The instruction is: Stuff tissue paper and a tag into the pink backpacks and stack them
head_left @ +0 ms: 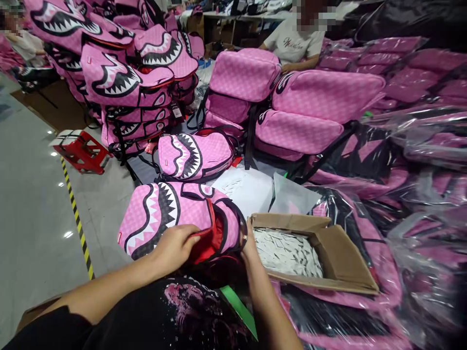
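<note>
A pink checkered backpack (191, 209) with a black-and-white shark-mouth print lies in front of me, its zip opening parted and the red lining showing. My left hand (178, 245) is closed on the near edge of that opening, thumb on the rim. At the bag's right side, by the black strap and back panel, my right hand (247, 238) grips the backpack; most of its fingers are hidden. Just right of that hand stands an open cardboard box (339, 248) holding many small white slips (288, 253). A second shark-print backpack (197, 153) lies just beyond.
Stacked pink backpacks (120, 82) rise at the back left, with more pink bags (237, 73) ahead. Plastic-wrapped bags (430, 175) fill the right side. White sheets (248, 187) lie behind the box. A red stool (82, 150) stands left on the floor. A person (297, 41) is across the table.
</note>
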Demonstrator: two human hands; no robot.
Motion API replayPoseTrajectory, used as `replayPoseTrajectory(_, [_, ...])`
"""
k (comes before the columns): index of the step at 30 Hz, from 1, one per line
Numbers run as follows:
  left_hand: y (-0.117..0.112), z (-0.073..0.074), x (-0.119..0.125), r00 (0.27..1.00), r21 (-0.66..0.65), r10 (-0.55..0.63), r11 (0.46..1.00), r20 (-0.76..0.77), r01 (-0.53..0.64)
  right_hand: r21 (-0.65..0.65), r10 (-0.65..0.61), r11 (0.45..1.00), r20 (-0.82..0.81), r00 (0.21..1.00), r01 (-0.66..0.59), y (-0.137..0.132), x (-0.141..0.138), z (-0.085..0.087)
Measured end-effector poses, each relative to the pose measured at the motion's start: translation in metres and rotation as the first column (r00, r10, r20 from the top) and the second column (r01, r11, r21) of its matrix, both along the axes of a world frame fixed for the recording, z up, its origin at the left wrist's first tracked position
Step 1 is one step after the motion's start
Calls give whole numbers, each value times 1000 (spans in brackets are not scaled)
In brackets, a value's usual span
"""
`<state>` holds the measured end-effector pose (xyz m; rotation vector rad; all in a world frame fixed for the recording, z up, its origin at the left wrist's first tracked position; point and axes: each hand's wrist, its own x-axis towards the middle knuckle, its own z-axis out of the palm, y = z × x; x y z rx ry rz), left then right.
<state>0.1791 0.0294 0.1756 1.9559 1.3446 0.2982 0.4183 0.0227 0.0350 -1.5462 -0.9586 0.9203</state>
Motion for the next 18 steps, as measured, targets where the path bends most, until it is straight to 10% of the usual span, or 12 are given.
replayPoseTrajectory(3, [-9,-10,-24,921,108,286,940,263,-323,24,-227,974,189,955,227,8,25,20])
replayPoseTrajectory(5, [-18,-22,-36,878,114,329,915,348,-388,101,-81,994,505,859,34,18,21,34])
replayPoseTrajectory(8, [-31,-39,-42,867,96,304,925,394,-367,-174,302,935,849,434,-309,49,-13,36])
replayPoseTrajectory(11, [-38,-44,-47,869,149,298,913,395,-381,-452,505,849,846,169,-274,93,-48,21])
replayPoseTrajectory(18, [-40,-23,-77,999,175,32,984,-37,-25,-521,613,790,640,464,-324,154,-51,28])
